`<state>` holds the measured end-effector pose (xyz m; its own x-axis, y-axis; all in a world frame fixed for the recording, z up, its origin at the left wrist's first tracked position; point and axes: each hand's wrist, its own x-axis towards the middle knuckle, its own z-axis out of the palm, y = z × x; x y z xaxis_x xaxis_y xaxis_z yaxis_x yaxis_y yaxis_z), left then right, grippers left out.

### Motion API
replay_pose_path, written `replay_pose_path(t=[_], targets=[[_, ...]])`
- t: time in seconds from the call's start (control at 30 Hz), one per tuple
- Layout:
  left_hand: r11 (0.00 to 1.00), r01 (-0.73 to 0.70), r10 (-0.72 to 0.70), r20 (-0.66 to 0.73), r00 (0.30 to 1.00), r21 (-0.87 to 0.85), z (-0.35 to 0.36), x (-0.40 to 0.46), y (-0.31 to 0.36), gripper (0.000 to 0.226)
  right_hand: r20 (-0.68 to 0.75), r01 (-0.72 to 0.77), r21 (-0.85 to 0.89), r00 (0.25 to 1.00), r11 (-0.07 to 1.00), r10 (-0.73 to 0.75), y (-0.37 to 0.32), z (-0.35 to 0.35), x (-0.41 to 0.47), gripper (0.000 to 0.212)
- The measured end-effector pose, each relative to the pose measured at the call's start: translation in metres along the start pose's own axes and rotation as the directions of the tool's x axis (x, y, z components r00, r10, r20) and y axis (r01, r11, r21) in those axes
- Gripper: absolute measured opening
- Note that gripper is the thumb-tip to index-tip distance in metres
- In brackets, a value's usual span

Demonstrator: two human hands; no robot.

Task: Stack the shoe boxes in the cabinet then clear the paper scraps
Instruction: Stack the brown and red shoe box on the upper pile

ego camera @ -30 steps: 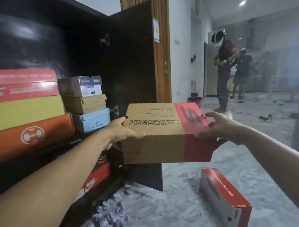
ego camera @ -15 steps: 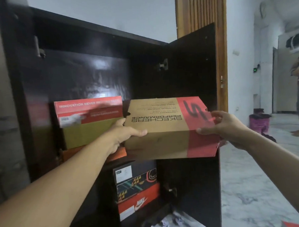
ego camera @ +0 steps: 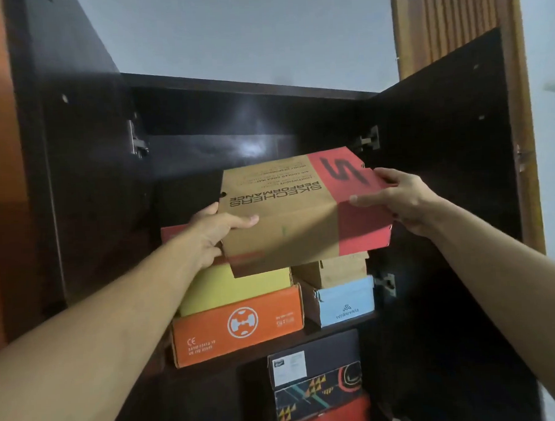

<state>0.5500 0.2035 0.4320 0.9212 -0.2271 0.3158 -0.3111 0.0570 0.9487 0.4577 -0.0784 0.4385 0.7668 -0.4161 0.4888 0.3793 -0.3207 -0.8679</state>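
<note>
Skechers box (ego camera: 302, 215) is up at the cabinet's (ego camera: 443, 171) upper shelf, gripped at both short ends: left hand (ego camera: 215, 233) curled round the near-left corner, right hand (ego camera: 396, 202) clamped on the red end. Its long axis runs side to side across the opening, the lid tipped toward us. It hangs over the yellow box (ego camera: 235, 287) and the brown box (ego camera: 333, 271), bridging both stacks. Straight beyond it, dark free space under the cabinet top — looks like a forward push, both hands equally placed.

Dim, warm indoor light here, a soft glare patch on the glossy cabinet back panel (ego camera: 251, 147), deep shadow inside, slight softness overall, and wide-angle bending at the edges.
</note>
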Motion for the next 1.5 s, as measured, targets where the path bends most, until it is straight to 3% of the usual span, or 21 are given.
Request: replay_pose_path(t=[0.07, 0.1, 0.23, 0.37, 0.43, 0.7, 0.87, 1.07, 1.3, 1.43, 1.5], targets=[[1.000, 0.001, 0.000, -0.041, 0.999, 0.028, -0.008, 0.011, 0.003, 0.092, 0.038, 0.016, 0.027, 0.999, 0.999, -0.017, -0.001, 0.012, 0.021, 0.108], [0.999, -0.007, 0.010, -0.072, 0.997, 0.035, -0.011, 0.016, 0.004, 0.095, 0.058, 0.019, 0.043, 0.998, 0.999, -0.022, 0.000, 0.017, 0.032, 0.106], [0.998, -0.044, 0.051, -0.196, 0.979, 0.041, -0.016, 0.034, 0.014, 0.087, 0.090, 0.032, 0.105, 0.995, 0.994, -0.041, 0.004, 0.040, 0.068, 0.106], [0.996, -0.071, 0.085, -0.285, 0.955, 0.058, -0.018, 0.052, 0.022, 0.043, 0.090, 0.042, 0.159, 0.994, 0.986, -0.057, 0.005, 0.059, 0.096, 0.109], [0.994, -0.087, 0.106, -0.319, 0.942, 0.072, -0.021, 0.059, 0.023, 0.034, 0.084, 0.044, 0.195, 0.995, 0.980, -0.062, 0.005, 0.069, 0.104, 0.102], [0.995, -0.053, 0.083, -0.417, 0.905, 0.083, -0.051, 0.085, 0.025, 0.038, 0.114, 0.004, 0.269, 0.993, 0.963, -0.035, -0.001, 0.113, 0.129, 0.084], [0.996, -0.031, 0.066, -0.431, 0.900, 0.088, -0.057, 0.099, 0.025, 0.047, 0.121, -0.019, 0.295, 0.993, 0.955, -0.018, -0.001, 0.127, 0.144, 0.094], [0.996, -0.040, 0.071, -0.459, 0.886, 0.077, -0.062, 0.130, 0.024, 0.067, 0.150, -0.032, 0.297, 0.989, 0.954, -0.014, 0.003, 0.144, 0.173, 0.078], [0.993, -0.075, 0.110, -0.544, 0.832, 0.087, -0.074, 0.164, 0.015, 0.056, 0.161, -0.032, 0.265, 0.987, 0.964, -0.011, 0.011, 0.170, 0.211, 0.053], [0.990, -0.097, 0.138, -0.582, 0.802, 0.100, -0.077, 0.176, 0.009, 0.044, 0.133, 0.009, 0.211, 0.990, 0.977, -0.038, 0.018, 0.183, 0.224, 0.085], [0.988, -0.095, 0.151, -0.593, 0.791, 0.125, -0.081, 0.181, 0.004, 0.042, 0.108, 0.029, 0.171, 0.993, 0.985, -0.048, 0.023, 0.187, 0.226, 0.081]])
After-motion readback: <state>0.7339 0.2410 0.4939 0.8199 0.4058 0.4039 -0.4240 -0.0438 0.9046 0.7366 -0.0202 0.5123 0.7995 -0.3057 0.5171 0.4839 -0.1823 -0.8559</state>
